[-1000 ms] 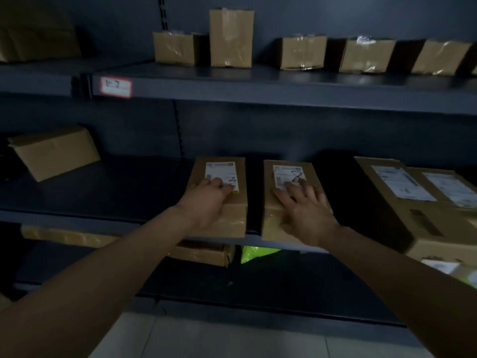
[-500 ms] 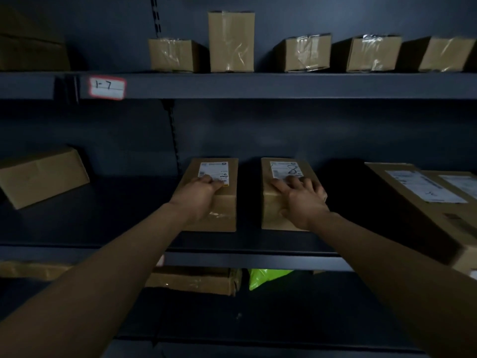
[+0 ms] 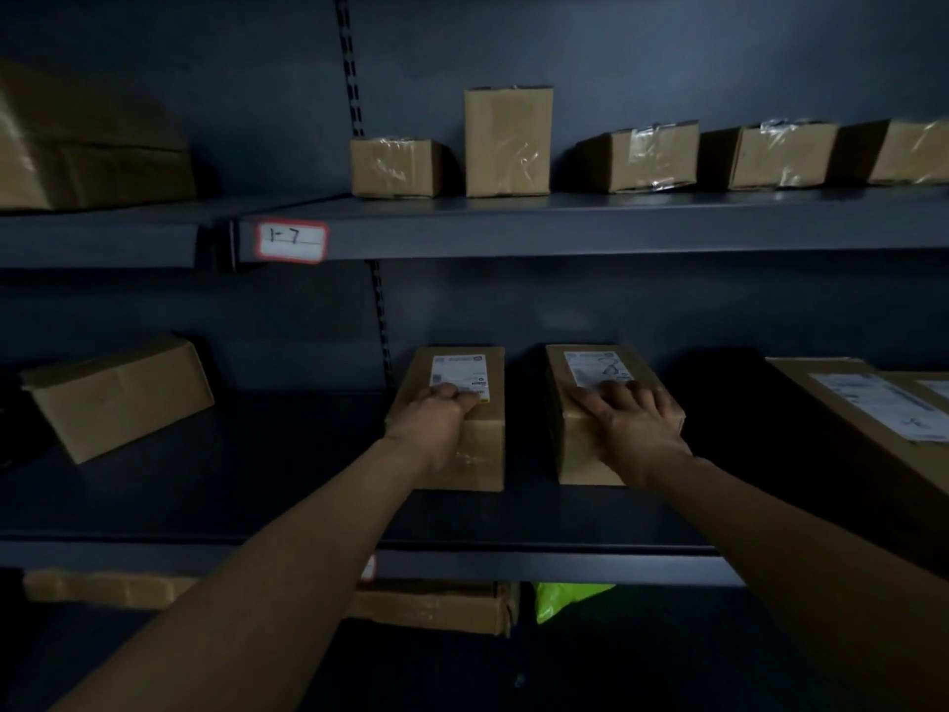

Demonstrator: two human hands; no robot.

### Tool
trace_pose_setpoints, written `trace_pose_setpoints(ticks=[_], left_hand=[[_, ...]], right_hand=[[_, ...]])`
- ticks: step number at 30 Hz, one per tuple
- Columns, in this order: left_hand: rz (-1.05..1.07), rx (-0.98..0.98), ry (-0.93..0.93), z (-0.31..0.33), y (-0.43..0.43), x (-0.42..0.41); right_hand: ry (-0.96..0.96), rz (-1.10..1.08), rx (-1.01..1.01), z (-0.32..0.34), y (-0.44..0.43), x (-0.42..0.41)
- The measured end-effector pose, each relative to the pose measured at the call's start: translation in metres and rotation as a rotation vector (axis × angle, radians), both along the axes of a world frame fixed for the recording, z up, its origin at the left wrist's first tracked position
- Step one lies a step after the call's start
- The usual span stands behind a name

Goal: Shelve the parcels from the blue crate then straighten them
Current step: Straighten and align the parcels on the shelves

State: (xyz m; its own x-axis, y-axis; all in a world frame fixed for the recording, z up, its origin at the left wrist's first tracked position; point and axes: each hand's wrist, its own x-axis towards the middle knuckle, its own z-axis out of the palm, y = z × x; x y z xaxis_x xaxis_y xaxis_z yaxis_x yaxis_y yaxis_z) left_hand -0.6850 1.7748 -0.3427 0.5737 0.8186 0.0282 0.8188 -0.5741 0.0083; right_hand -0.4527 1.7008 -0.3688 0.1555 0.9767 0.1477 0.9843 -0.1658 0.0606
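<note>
A: Start at the hands. What is each grip doing?

B: The right grip (image 3: 634, 431) lies open, fingers spread flat on top of the right parcel (image 3: 577, 462), with the thumb at its near left corner. The left grip (image 3: 436, 423) rests over the near top edge of the left parcel (image 3: 482, 449), fingertips on its white label. In this dim light it cannot be told whether that hand clasps the box or merely presses it.

A: And where do the parcels lie against those grips?

B: Directly under them. Each parcel lies flat on the middle shelf (image 3: 257, 480), its long side running back toward the wall and the palm at its near end. The two sit side by side with a dark gap between them, set back from the shelf's front lip.

A: How should the person do this step well?

B: It looks like the straightening. Even pressure from both palms at the near ends would slide the boxes without twisting them. The aim is parallel sides and level near faces.

A: Anything nearby to mind?

B: A large carton (image 3: 847, 418) lies to the right, apart from the right parcel, and a tilted box (image 3: 118, 398) sits well off to the left. The blue crate is out of view.
</note>
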Motion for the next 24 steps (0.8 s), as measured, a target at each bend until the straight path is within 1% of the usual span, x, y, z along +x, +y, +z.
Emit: trace_pose_setpoints(ticks=[3, 7, 11, 14, 18, 22, 24], left_hand=[[-0.042, 0.037, -0.041, 0.005, -0.009, 0.0], [-0.131, 0.118, -0.111, 0.02, -0.032, 0.012], [-0.284, 0.208, -0.24, 0.037, -0.062, 0.044], [-0.426, 0.248, -0.313, 0.045, -0.086, 0.082], [-0.579, 0.23, -0.278, 0.046, -0.125, 0.142], [-0.623, 0.172, -0.244, 0.036, -0.163, 0.202], [-0.636, 0.12, -0.229, 0.03, -0.181, 0.229]], right_hand=[[0.042, 0.049, 0.057, 0.005, -0.006, -0.008], [-0.012, 0.086, 0.12, 0.02, -0.02, -0.016], [-0.075, 0.072, 0.188, 0.034, -0.053, -0.011], [-0.115, 0.014, 0.203, 0.044, -0.09, 0.01], [-0.118, -0.109, 0.223, 0.052, -0.149, 0.052], [-0.102, -0.185, 0.198, 0.055, -0.204, 0.109], [-0.067, -0.199, 0.239, 0.059, -0.226, 0.142]])
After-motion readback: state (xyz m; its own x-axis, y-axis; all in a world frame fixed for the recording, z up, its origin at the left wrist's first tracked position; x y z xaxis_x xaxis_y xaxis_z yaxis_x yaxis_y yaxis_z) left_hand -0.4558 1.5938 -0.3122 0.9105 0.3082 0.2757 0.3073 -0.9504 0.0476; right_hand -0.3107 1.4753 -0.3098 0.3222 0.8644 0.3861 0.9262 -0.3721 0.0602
